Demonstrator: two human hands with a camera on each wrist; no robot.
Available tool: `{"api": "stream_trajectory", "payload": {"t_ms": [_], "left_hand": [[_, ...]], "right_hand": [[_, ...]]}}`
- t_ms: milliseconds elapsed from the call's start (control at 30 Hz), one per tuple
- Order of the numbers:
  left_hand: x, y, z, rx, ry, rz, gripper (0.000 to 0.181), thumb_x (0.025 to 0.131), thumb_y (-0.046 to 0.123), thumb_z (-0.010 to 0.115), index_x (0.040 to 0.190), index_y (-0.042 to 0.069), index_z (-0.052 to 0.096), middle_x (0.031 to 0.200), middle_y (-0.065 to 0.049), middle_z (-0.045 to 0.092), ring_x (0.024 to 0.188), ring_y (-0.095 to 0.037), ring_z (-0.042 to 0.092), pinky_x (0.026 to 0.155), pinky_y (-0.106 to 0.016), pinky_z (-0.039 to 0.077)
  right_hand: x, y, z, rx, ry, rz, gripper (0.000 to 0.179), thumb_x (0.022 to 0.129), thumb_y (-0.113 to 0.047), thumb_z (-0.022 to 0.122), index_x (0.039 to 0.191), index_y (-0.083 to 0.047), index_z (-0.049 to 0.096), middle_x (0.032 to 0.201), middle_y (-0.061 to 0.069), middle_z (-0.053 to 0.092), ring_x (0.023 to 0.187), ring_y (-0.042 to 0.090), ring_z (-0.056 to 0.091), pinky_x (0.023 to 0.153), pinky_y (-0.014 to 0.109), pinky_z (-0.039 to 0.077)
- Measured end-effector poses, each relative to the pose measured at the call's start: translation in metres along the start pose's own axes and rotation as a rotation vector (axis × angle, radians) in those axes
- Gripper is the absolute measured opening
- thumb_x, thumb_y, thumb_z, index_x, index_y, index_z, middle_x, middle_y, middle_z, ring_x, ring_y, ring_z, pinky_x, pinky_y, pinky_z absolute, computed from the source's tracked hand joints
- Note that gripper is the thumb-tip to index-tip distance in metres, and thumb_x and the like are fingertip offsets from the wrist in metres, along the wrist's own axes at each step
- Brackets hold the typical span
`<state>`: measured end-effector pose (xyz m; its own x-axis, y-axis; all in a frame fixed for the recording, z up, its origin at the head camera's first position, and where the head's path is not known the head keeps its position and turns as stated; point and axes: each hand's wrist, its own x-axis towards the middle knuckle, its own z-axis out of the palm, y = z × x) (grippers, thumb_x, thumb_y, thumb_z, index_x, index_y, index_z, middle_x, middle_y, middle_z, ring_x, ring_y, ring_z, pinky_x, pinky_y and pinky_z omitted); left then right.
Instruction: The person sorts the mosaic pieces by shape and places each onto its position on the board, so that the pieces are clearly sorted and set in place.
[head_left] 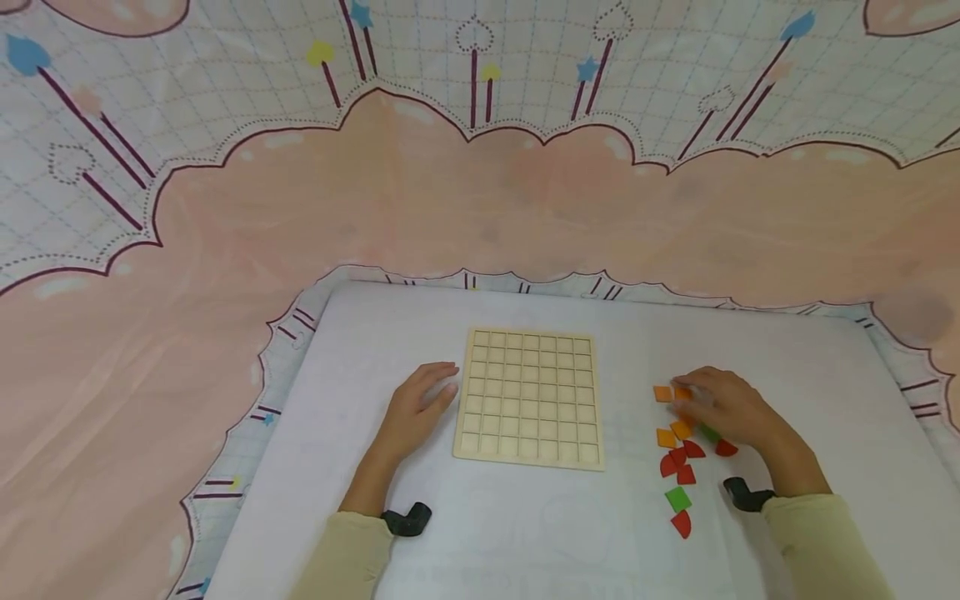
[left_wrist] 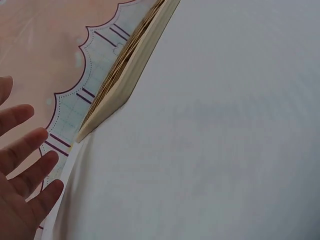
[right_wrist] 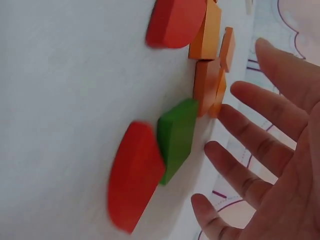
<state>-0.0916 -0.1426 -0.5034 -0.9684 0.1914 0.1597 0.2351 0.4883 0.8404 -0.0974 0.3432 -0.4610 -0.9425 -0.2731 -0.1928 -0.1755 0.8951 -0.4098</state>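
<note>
A square wooden grid board lies flat on the white table, its cells bare. Beside its left edge is my left hand, fingers spread and holding nothing; the left wrist view shows the same fingers near the board's side. My right hand hovers over the loose tiles, partly covering them, with its fingers extended. Close to its fingertips are orange square tiles. A green square tile and a red quarter-round tile lie below the hand in the right wrist view.
Nearer the table's front are several red quarter-round tiles and another green tile. The white tabletop ends at a patterned cloth behind and at the sides. Black wrist cameras sit on both wrists.
</note>
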Motion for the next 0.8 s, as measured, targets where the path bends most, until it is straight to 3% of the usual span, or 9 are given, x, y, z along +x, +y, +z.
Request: {"api": "stream_trajectory", "payload": {"t_ms": [200, 367, 500, 600, 800], "left_hand": [[0.008, -0.002, 0.015, -0.052, 0.029, -0.038, 0.037, 0.101, 0.029, 0.065, 0.133, 0.011, 0.067, 0.141, -0.002, 0.062, 0.141, -0.025, 0.050, 0.119, -0.052, 0.038], [0.014, -0.007, 0.018, 0.112, 0.053, -0.011, 0.032, 0.096, 0.023, 0.070, 0.126, 0.012, 0.071, 0.138, -0.005, 0.064, 0.138, -0.029, 0.049, 0.117, -0.056, 0.035], [0.015, -0.011, 0.018, 0.266, 0.016, 0.007, 0.033, 0.091, 0.023, 0.073, 0.123, 0.015, 0.073, 0.141, -0.006, 0.063, 0.142, -0.031, 0.045, 0.120, -0.063, 0.021], [0.014, -0.013, 0.017, 0.318, -0.019, 0.006, 0.036, 0.090, 0.026, 0.074, 0.125, 0.017, 0.072, 0.145, -0.005, 0.061, 0.146, -0.031, 0.042, 0.122, -0.066, 0.012], [0.013, -0.015, 0.018, 0.373, -0.053, 0.025, 0.044, 0.088, 0.027, 0.074, 0.132, 0.019, 0.069, 0.149, -0.001, 0.058, 0.149, -0.031, 0.039, 0.122, -0.067, 0.010]], "right_hand": [[0.012, -0.006, 0.000, 0.012, -0.026, -0.022, 0.039, 0.092, -0.032, 0.075, 0.121, -0.007, 0.071, 0.126, 0.023, 0.064, 0.116, 0.044, 0.056, 0.098, 0.067, 0.048], [0.019, -0.012, -0.001, -0.011, -0.039, -0.009, 0.032, 0.090, -0.026, 0.077, 0.114, -0.006, 0.072, 0.117, 0.020, 0.066, 0.106, 0.038, 0.058, 0.092, 0.062, 0.053], [0.022, -0.013, 0.001, -0.023, -0.051, 0.036, 0.031, 0.089, -0.026, 0.078, 0.112, -0.006, 0.071, 0.112, 0.017, 0.068, 0.102, 0.035, 0.059, 0.088, 0.060, 0.055], [0.025, -0.012, 0.002, -0.030, -0.050, 0.050, 0.032, 0.088, -0.025, 0.080, 0.110, -0.004, 0.070, 0.107, 0.016, 0.068, 0.098, 0.033, 0.059, 0.085, 0.057, 0.057], [0.029, -0.012, 0.002, -0.018, -0.042, 0.067, 0.026, 0.090, -0.026, 0.078, 0.104, -0.007, 0.067, 0.104, 0.015, 0.070, 0.095, 0.031, 0.061, 0.078, 0.052, 0.058]]}}
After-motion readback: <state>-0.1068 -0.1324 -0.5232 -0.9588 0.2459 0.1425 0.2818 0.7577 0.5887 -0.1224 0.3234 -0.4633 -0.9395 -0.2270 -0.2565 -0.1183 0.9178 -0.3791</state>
